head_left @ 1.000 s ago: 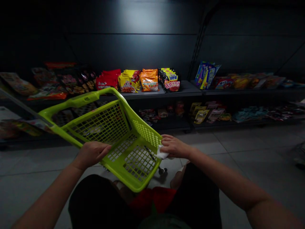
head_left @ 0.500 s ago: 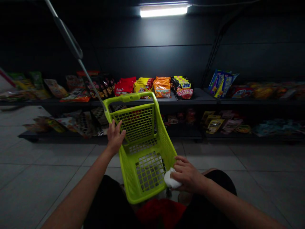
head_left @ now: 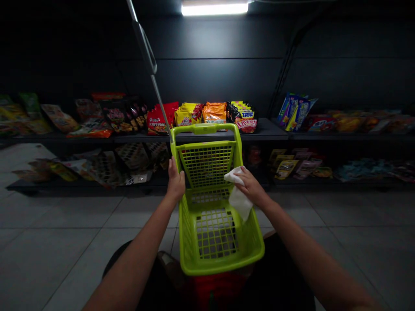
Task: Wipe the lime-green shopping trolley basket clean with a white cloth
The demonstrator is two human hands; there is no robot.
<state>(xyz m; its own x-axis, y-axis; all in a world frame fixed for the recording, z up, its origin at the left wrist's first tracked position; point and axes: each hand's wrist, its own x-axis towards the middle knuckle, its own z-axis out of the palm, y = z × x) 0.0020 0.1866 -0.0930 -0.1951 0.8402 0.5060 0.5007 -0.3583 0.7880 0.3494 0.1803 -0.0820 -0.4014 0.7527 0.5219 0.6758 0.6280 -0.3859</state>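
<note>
The left hand (head_left: 176, 181) was closed around the upper edge of the left wall of a lime-green plastic shopping basket (head_left: 205, 128), with the fingers pointing up along the rim. The right hand (head_left: 252, 188) was pinching a crumpled white wipe (head_left: 239, 198), and this wipe was hanging down just inside the right wall of the basket. The basket had mesh walls and a mesh bottom, and it stood between the two arms, directly in front of the person and above a light grey tiled floor (head_left: 65, 246). A long metal pull handle (head_left: 145, 47) rose from its far left corner. Behind it, dark metal shelves (head_left: 266, 131) carried many colourful snack packets (head_left: 214, 113), and a fluorescent ceiling light (head_left: 214, 8) was shining above them
</note>
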